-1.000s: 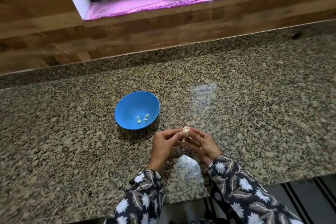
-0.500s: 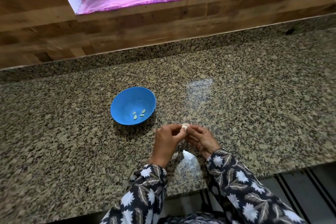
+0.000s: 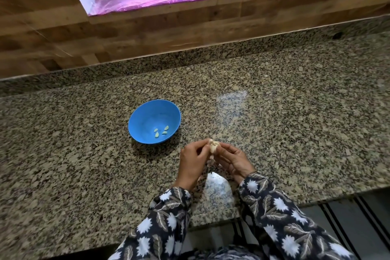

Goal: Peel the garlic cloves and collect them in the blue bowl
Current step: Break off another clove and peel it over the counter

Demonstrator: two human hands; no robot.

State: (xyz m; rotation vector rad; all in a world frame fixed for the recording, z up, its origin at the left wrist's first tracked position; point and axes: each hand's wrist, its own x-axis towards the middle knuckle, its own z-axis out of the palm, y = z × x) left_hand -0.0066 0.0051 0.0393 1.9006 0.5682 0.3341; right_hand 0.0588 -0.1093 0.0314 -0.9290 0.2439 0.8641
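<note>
I record the garlic (image 3: 213,146) pinched between the curled fingertips of the left grip (image 3: 193,161) and right grip (image 3: 234,160), over the surface (image 3: 295,133), with the blue bowl (image 3: 145,118) lying forward-left, nearer the left grip.

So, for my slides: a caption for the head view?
Left hand and right hand hold garlic at the counter; four cloves in the bowl.

Nothing written could be read anywhere: the blue bowl (image 3: 145,118), the speckled bench (image 3: 295,133) and the flowered sleeves (image 3: 274,213) bore no text, label, brand, number or sign.
</note>
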